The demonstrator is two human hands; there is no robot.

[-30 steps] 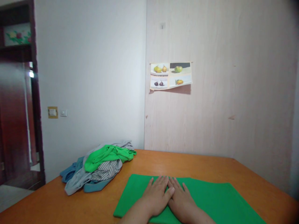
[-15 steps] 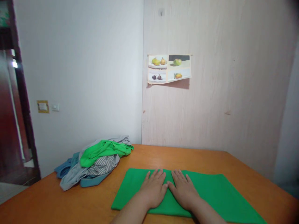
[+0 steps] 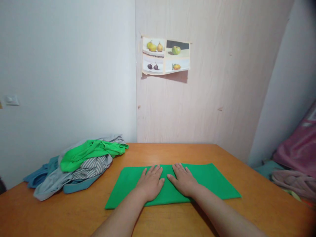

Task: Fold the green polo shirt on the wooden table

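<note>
A green cloth (image 3: 209,182), folded into a long flat panel, lies on the wooden table (image 3: 163,220). My left hand (image 3: 151,184) rests palm down on it, left of the middle, fingers stretched forward and thumb apart. Just to the right, my right hand (image 3: 182,181) lies flat on the same cloth, its fingers also stretched out. A small gap of green fabric shows between the two thumbs. Neither hand grips anything. How many layers the cloth has cannot be made out.
At the table's left lies a crumpled heap of clothes: a bright green garment (image 3: 86,153) on top of striped grey fabric (image 3: 92,167) and blue fabric (image 3: 76,187). A sheet of fruit pictures (image 3: 165,56) hangs on the back wall. Pink fabric (image 3: 300,138) is beyond the right edge.
My view has turned to the right, so the wall and heap sit further left. Both hands stay flat on the cloth; its right end now shows fully and appears shorter.
</note>
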